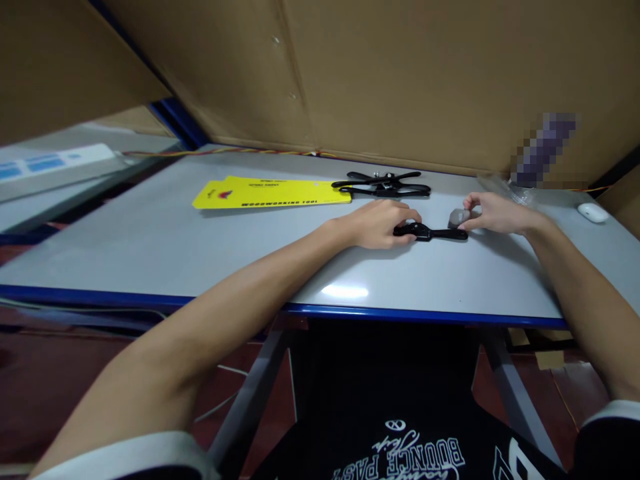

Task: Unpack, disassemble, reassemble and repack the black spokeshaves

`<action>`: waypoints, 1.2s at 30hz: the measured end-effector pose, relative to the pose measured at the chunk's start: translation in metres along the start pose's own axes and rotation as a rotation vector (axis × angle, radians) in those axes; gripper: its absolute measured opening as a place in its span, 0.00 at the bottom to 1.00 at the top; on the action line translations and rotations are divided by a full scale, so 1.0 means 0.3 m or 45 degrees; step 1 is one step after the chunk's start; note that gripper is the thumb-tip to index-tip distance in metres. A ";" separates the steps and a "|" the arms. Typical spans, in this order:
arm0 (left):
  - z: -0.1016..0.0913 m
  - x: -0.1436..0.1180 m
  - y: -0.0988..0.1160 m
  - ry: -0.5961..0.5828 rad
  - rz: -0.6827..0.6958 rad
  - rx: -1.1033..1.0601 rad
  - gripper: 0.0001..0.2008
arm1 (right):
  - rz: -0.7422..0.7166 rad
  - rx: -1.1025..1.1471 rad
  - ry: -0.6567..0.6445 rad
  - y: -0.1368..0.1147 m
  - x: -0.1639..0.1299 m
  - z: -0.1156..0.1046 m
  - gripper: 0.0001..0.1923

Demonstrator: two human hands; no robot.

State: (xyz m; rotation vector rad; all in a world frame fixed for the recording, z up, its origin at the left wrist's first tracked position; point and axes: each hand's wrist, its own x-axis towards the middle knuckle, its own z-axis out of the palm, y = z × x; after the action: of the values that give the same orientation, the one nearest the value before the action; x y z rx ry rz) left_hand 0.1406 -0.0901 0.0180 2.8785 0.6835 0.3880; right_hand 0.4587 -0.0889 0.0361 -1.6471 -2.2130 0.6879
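Observation:
My left hand (383,225) is closed round one handle of a black spokeshave (423,232) that lies on the grey tabletop. The spokeshave's other handle points right, toward my right hand (495,212). Between the thumb and fingers of that hand is a small flat grey metal piece (457,217), which looks like a spokeshave blade. It is held just above the right handle; I cannot tell whether they touch. Behind my left hand, several more black spokeshaves (385,187) lie piled across each other.
Yellow printed cards (273,193) lie left of the pile, overlapping. At the back right stand a blurred purple object (545,150) and some clear plastic (523,193). A white computer mouse (593,212) sits at far right. The table's blue front edge (360,311) runs before me; a cardboard wall rises behind.

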 end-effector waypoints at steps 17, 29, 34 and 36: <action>0.005 0.006 -0.018 0.016 -0.053 0.048 0.19 | -0.348 0.300 0.266 -0.245 -0.076 0.187 0.14; 0.028 0.009 -0.043 0.075 -0.058 0.097 0.22 | -0.418 0.092 0.299 -0.222 -0.051 0.208 0.11; 0.027 0.007 -0.045 0.072 -0.074 0.093 0.23 | -0.436 0.085 0.298 -0.213 -0.042 0.213 0.11; 0.021 0.005 -0.045 0.071 -0.088 0.090 0.22 | -0.431 0.062 0.306 -0.212 -0.043 0.213 0.11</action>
State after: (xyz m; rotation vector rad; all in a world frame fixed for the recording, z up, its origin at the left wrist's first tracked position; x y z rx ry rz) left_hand 0.1380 -0.0782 0.0094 2.9103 0.8194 0.4451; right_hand 0.3788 -0.1286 0.0174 -1.2159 -2.2019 0.4248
